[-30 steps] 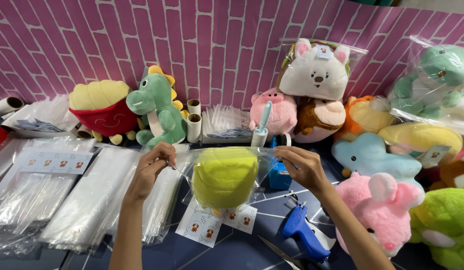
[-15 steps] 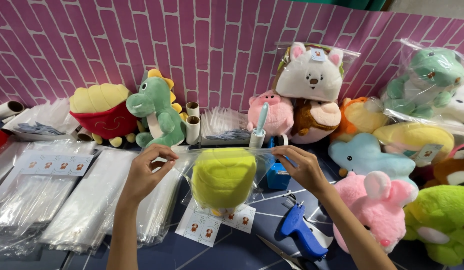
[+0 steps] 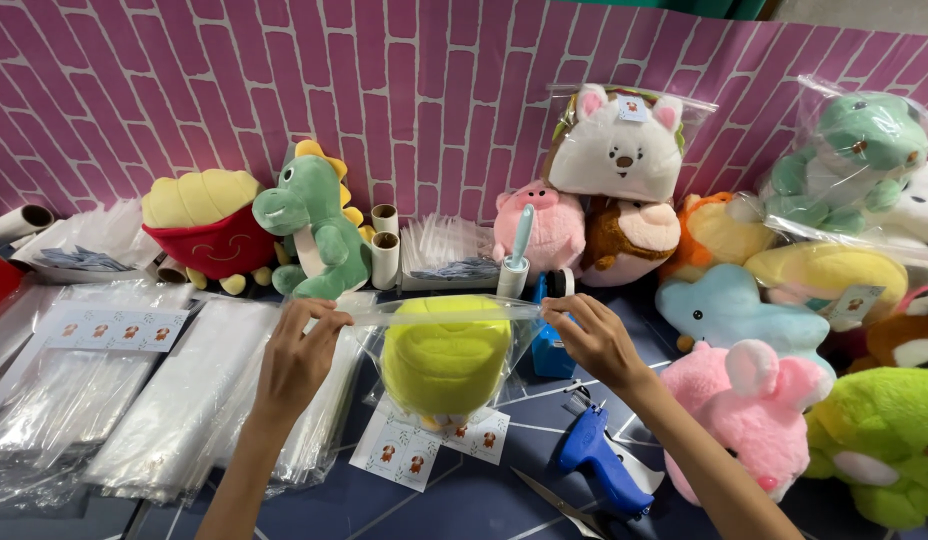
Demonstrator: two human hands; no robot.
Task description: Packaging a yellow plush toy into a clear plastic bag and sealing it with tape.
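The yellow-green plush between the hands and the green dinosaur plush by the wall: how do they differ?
The yellow-green plush sits inside a clear bag; the green dinosaur plush is unbagged. The yellow-green plush is round and plain from here; the dinosaur has yellow spikes and stands upright. The left hand and right hand hold only the bag. Both are soft toys.

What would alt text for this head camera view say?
Two hands, left hand and right hand, hold a clear bag by its top edge, a yellow-green plush inside. Around it: plush toys against a pink brick wall, stacked bags, a blue tagging gun.
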